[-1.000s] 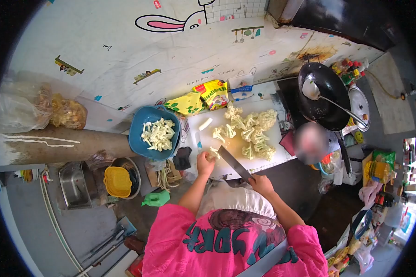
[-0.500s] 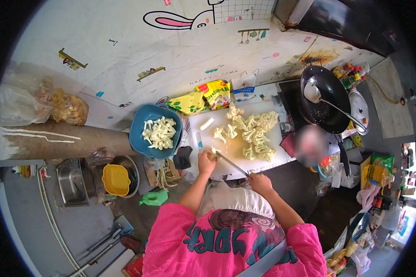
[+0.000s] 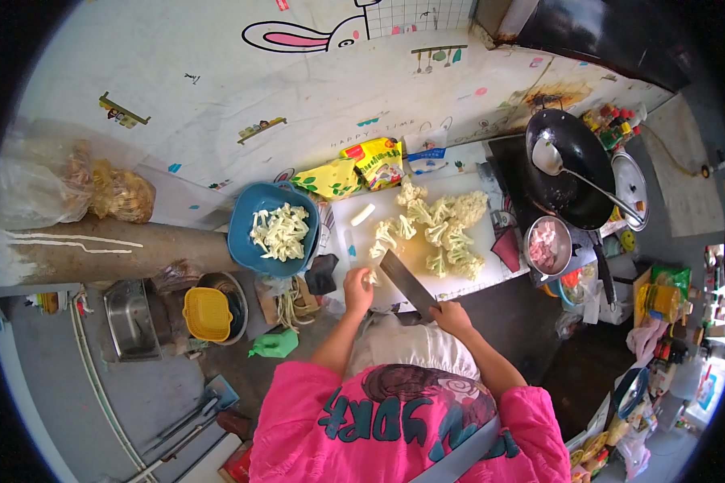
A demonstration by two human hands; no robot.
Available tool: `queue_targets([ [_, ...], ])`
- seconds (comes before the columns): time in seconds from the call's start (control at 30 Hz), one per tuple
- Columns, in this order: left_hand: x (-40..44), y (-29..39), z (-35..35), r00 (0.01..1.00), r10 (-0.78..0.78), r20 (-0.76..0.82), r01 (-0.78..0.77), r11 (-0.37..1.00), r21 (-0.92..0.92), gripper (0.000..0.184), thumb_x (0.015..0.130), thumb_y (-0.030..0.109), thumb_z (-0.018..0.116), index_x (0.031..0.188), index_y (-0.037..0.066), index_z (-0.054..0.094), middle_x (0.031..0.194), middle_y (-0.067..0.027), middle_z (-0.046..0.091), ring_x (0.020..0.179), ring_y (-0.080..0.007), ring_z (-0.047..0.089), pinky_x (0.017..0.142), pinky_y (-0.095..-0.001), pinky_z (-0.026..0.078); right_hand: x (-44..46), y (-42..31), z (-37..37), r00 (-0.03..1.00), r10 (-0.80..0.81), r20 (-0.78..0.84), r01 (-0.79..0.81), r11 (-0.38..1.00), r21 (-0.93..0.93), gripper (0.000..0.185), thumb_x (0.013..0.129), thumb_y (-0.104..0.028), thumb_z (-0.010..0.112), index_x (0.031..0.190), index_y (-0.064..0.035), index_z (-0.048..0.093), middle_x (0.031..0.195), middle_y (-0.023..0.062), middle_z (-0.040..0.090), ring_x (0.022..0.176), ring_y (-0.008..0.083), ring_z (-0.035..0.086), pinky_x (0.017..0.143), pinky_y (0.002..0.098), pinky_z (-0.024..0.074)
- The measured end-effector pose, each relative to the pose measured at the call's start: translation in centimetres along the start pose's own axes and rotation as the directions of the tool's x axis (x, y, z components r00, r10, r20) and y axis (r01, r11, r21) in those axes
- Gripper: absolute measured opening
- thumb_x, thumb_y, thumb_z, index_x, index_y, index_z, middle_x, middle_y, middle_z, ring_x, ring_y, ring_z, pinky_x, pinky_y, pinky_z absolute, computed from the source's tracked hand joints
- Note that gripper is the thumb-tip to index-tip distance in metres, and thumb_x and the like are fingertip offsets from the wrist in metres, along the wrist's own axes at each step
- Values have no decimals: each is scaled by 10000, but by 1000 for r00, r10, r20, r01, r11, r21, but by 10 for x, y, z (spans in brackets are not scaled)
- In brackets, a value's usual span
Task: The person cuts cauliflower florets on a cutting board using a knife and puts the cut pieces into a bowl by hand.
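White cutting board (image 3: 351, 241): cauliflower (image 3: 464, 211) crowds its right half, left side mostly open. Left hand (image 3: 358, 291) pinched on floret (image 3: 370, 277) by board's near-left edge; right hand (image 3: 452, 316) clamped round knife (image 3: 408, 284). Blue basin (image 3: 237, 232) left of board, meat bowl (image 3: 568, 245) right, yellow packets (image 3: 330, 179) behind.

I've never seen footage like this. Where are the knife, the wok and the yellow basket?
Knife (image 3: 409, 283): head view, middle of the blade.
Wok (image 3: 586, 151): head view, bare inner wall.
Yellow basket (image 3: 207, 315): head view, middle of its inside.
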State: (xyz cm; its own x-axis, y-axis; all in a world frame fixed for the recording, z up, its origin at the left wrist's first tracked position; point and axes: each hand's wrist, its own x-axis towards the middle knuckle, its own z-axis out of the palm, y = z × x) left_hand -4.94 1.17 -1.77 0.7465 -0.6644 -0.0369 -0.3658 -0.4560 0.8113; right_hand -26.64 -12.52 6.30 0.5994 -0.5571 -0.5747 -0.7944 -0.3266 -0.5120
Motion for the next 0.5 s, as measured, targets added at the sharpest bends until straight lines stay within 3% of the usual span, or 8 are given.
queue_targets([
  [0.13,-7,-10,-2,991,-135,3,135,991,8,400,639,-63,593,1022,35,528,990,-159,502,919,-324,508,790,-369,441,-8,-10,-15,1000,-4,22,5,1000,-27,290,807,-293,528,815,-25,640,789,225,611,768,380,595,725,459,465],
  [0.23,-5,-8,5,973,-230,21,230,958,-173,410,643,-24,621,1037,41,528,969,-161,496,901,-317,513,784,-367,445,-11,-14,-19,1000,-8,20,8,1000,-29,280,808,-291,528,805,-35,639,777,214,613,762,379,593,721,459,465],
  [0.33,-1,-2,10,991,-117,-68,114,992,-45,385,643,31,652,1010,34,537,944,-163,496,884,-317,518,779,-368,448,-14,-15,-21,999,-31,9,31,999,-28,271,812,-288,527,795,-41,637,767,205,614,756,377,593,715,460,464],
  [0.43,7,-12,14,966,-257,9,257,966,-19,348,648,78,671,968,27,547,951,-167,499,866,-326,526,771,-364,449,-16,-15,-23,999,-52,2,52,998,-34,266,816,-288,527,793,-45,635,761,202,613,745,378,591,703,462,464],
  [0.5,9,-15,18,961,-277,-20,276,960,-39,322,654,90,674,943,24,550,946,-170,500,857,-328,529,768,-366,450,-16,-14,-23,998,-61,0,61,997,-45,264,818,-289,528,795,-49,634,756,202,612,733,380,589,691,463,464],
])
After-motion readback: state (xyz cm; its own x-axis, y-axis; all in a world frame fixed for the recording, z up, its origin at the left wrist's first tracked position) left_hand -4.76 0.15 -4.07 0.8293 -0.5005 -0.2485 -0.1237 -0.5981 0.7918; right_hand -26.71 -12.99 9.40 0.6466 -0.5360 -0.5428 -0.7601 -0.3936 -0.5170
